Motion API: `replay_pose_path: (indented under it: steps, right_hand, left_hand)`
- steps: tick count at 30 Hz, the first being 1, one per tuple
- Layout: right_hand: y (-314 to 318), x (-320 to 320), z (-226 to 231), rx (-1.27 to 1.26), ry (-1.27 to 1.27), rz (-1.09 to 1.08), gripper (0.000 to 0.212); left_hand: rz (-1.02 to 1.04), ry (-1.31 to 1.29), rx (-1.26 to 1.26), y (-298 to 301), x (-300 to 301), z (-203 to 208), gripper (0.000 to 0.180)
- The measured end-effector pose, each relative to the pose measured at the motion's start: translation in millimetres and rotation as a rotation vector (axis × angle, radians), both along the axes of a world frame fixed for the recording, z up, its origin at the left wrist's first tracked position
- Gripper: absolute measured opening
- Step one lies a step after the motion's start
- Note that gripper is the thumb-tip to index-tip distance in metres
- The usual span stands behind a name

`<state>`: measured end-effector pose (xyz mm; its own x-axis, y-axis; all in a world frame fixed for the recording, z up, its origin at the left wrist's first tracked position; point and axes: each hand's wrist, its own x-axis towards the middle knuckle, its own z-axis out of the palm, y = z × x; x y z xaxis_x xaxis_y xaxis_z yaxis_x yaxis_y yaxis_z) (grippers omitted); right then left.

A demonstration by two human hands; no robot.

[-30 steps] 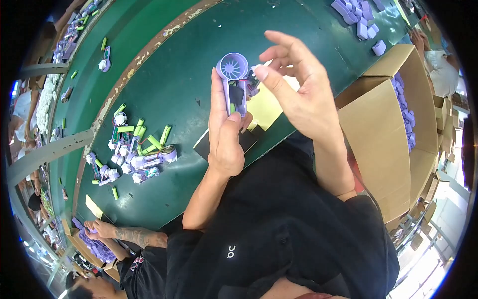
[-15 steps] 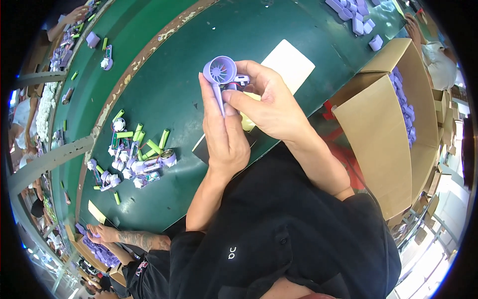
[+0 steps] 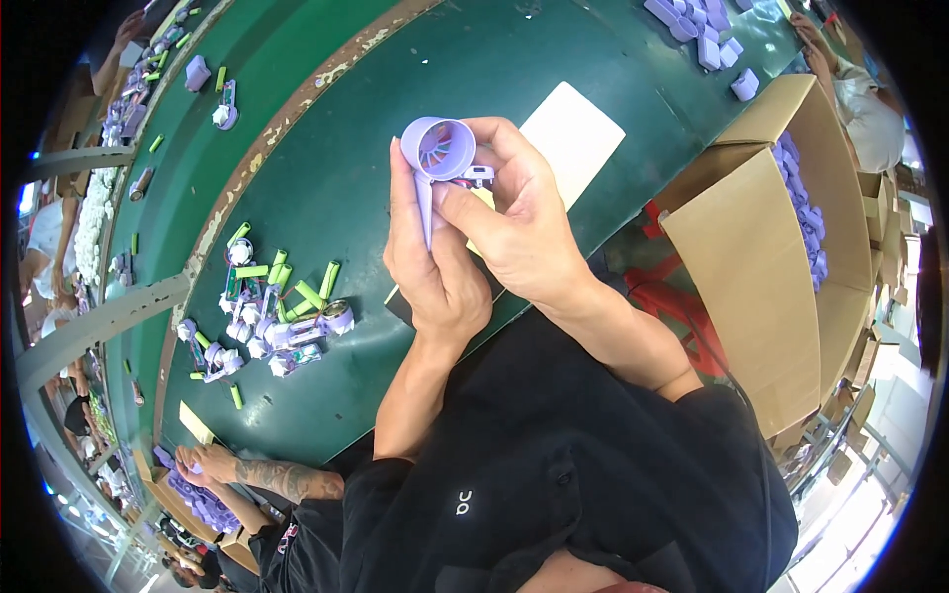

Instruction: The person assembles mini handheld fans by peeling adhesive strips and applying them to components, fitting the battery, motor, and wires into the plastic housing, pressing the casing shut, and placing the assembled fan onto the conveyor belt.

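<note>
Above the green table I hold a small purple fan housing (image 3: 438, 148), its round mouth turned up toward me and thin blades visible inside. My left hand (image 3: 440, 272) is closed round its narrow handle part from the left and below. My right hand (image 3: 519, 222) pinches it from the right, thumb across the front. A small pale part with a dark slot (image 3: 478, 175) and bits of wire show between the right fingers, beside the round mouth. The rest of the handle is hidden by my fingers.
Left of my hands lies a pile of fan innards with green battery cells (image 3: 287, 311). A white sheet (image 3: 573, 133) lies beyond my right hand. Right stands a cardboard box (image 3: 751, 267) with purple parts; more purple pieces (image 3: 707, 35) lie far right. A co-worker's hands (image 3: 208, 465) are lower left.
Both hands have shifted slightly left, and the fan housing has tilted so its mouth faces more to the right. Loose parts on the far-left green belt have moved a little along it.
</note>
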<state>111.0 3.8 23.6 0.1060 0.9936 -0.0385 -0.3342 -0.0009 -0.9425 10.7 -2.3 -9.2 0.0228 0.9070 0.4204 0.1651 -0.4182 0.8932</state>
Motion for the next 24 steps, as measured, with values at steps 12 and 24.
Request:
replay_pose_path:
  steps: [12,24]
  right_hand:
    - [11,42,-12,0.005,0.096,0.338,0.041]
    - [5,33,0,0.003,-0.184,0.217,0.036]
  left_hand:
    - [-0.183,-0.367,-0.449,-6,-7,3,0.091]
    - [-0.231,-0.291,-0.364,-8,-4,0,0.073]
